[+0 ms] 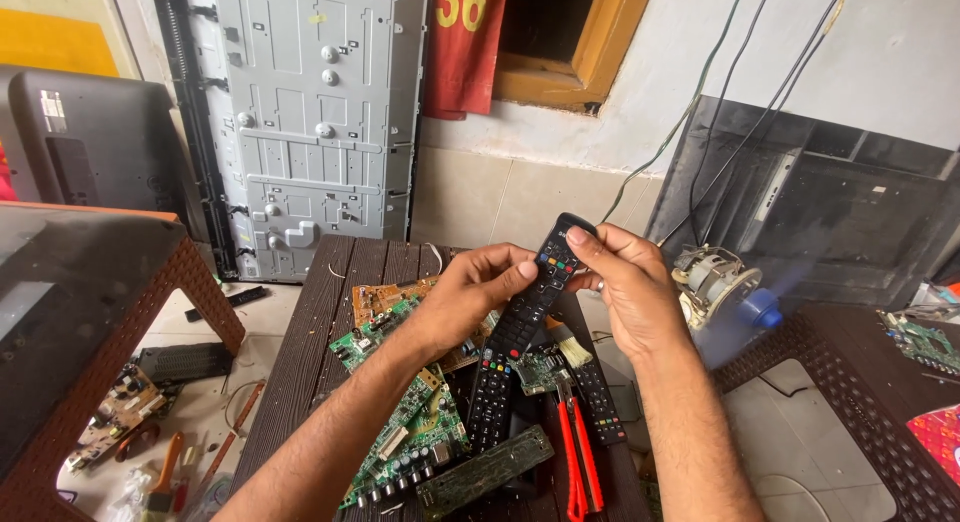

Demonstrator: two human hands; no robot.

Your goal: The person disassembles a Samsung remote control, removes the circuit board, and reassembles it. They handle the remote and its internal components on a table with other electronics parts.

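Note:
Both my hands hold a long black remote control (pixel 513 332) with coloured buttons, tilted with its top end away from me. My left hand (pixel 470 292) grips its upper middle from the left, thumb on the button face. My right hand (pixel 625 287) pinches the top end from the right, fingertips on the upper edge. The remote's lower end hangs over a pile of green circuit boards (pixel 410 422) on a dark brown slatted table (pixel 310 352). Red-handled pliers (pixel 577 452) and a second black remote (pixel 602 402) lie just below my right wrist.
A grey metal TV back panel (pixel 310 122) leans on the wall behind the table. A glass-topped table (pixel 70 312) stands at left, with tools and boards on the floor under it. At right is a dark wicker-edged table (pixel 850 382), a motor part (pixel 712 277) and hanging cables (pixel 700 112).

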